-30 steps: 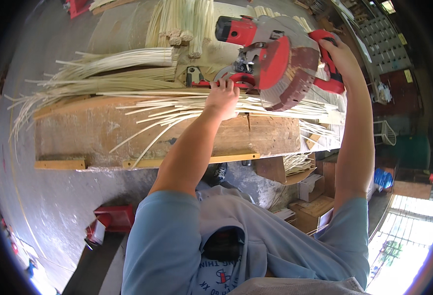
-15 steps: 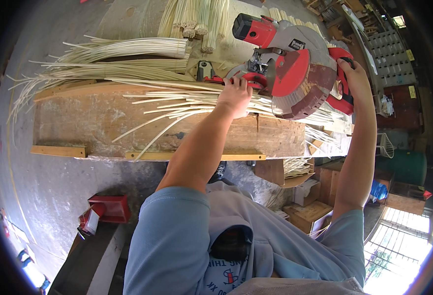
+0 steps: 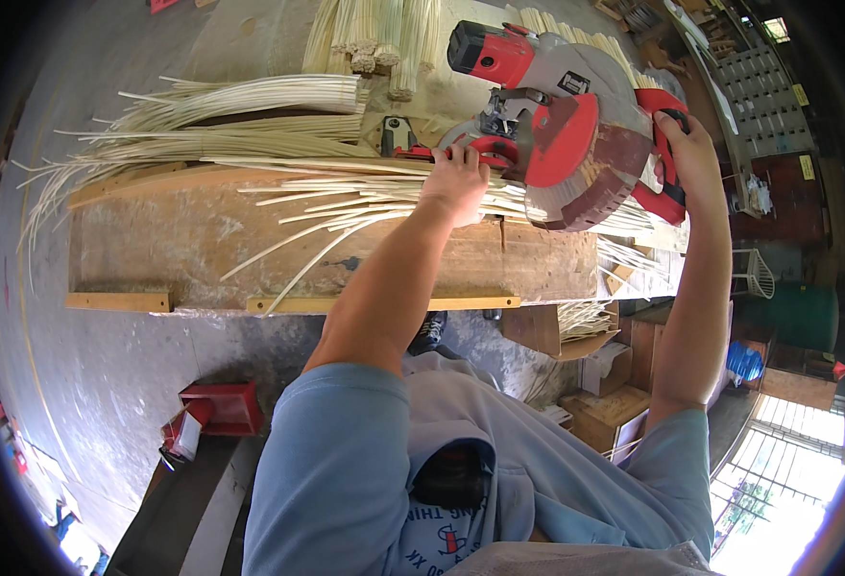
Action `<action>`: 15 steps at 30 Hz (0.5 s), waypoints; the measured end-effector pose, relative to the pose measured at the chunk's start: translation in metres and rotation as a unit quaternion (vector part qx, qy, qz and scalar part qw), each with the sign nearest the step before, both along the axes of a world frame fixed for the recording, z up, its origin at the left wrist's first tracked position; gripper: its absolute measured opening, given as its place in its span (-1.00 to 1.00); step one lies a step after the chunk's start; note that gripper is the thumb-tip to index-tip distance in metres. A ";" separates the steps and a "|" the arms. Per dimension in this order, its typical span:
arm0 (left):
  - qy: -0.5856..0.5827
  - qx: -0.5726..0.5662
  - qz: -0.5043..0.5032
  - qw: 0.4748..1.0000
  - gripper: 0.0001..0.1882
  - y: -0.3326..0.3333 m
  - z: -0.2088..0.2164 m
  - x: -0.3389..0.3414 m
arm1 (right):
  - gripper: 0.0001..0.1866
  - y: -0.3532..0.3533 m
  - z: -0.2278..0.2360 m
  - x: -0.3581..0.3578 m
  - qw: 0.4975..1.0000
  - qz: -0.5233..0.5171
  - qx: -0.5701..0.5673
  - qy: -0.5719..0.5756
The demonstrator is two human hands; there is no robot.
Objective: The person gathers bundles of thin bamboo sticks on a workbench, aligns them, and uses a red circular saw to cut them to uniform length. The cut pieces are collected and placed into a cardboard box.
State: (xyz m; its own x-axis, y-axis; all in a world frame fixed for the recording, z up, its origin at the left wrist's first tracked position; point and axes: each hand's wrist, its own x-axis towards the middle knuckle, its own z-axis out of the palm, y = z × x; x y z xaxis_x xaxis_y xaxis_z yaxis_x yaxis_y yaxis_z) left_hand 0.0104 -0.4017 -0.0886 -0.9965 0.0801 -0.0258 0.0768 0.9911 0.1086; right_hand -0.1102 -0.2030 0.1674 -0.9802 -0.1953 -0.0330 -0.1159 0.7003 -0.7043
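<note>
A red and grey miter saw stands on the wooden workbench, its round blade guard low over a spread of thin pale rods. My right hand is closed around the saw's red and black handle, to the right of the guard. Left of the blade, my left hand presses down on the rods with curled fingers, close to the red fence of the saw. Its fingertips and the rods under its palm are partly hidden. The rods' loose ends fan out to the left across the bench, and others emerge right of the guard.
More rods lie in piles at the back left, and tied bundles lie beyond the saw. A yellow wooden strip edges the bench. Below, a cardboard box holds offcuts; a red tray sits lower left.
The view has shifted slightly. Both hands keep their places, the left on the rods and the right on the saw handle; the saw looks nearly unmoved.
</note>
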 end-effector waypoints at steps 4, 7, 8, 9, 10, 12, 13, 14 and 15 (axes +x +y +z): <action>-0.003 -0.001 -0.002 1.000 -0.19 -0.001 0.000 0.000 | -0.57 -0.002 -0.002 0.004 1.000 -0.006 -0.001 0.009; -0.004 0.001 -0.001 1.000 -0.19 0.000 0.000 -0.001 | -0.57 -0.003 -0.001 0.008 1.000 -0.008 0.001 0.014; -0.004 -0.001 -0.002 1.000 -0.19 0.000 0.000 -0.001 | -0.57 -0.003 -0.002 0.008 1.000 -0.007 -0.003 0.014; -0.004 -0.002 -0.003 1.000 -0.19 0.000 0.000 -0.001 | -0.58 -0.002 -0.002 0.008 1.000 -0.007 -0.007 0.014; -0.003 -0.004 -0.004 1.000 -0.19 0.000 0.000 -0.001 | -0.58 -0.001 -0.003 0.007 1.000 -0.006 -0.010 0.015; -0.008 -0.002 -0.005 1.000 -0.19 0.000 0.001 -0.001 | -0.59 0.000 -0.004 0.006 1.000 -0.010 -0.012 0.014; -0.010 -0.001 -0.005 1.000 -0.18 0.000 0.002 -0.001 | -0.59 0.000 -0.004 0.006 1.000 -0.011 -0.012 0.014; -0.013 -0.001 -0.007 1.000 -0.18 0.000 0.002 -0.001 | -0.59 0.001 -0.004 0.006 1.000 -0.011 -0.013 0.014; -0.015 -0.002 -0.007 1.000 -0.18 -0.001 0.003 -0.001 | -0.59 0.000 -0.004 0.008 1.000 -0.009 -0.014 0.014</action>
State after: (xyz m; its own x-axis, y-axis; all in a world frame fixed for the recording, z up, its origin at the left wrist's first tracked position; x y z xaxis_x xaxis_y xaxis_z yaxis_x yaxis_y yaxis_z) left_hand 0.0089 -0.4025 -0.0859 -0.9940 0.0934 -0.0567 0.0869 0.9904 0.1077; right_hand -0.1026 -0.2028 0.1630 -0.9841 -0.1775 0.0001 -0.1231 0.6820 -0.7209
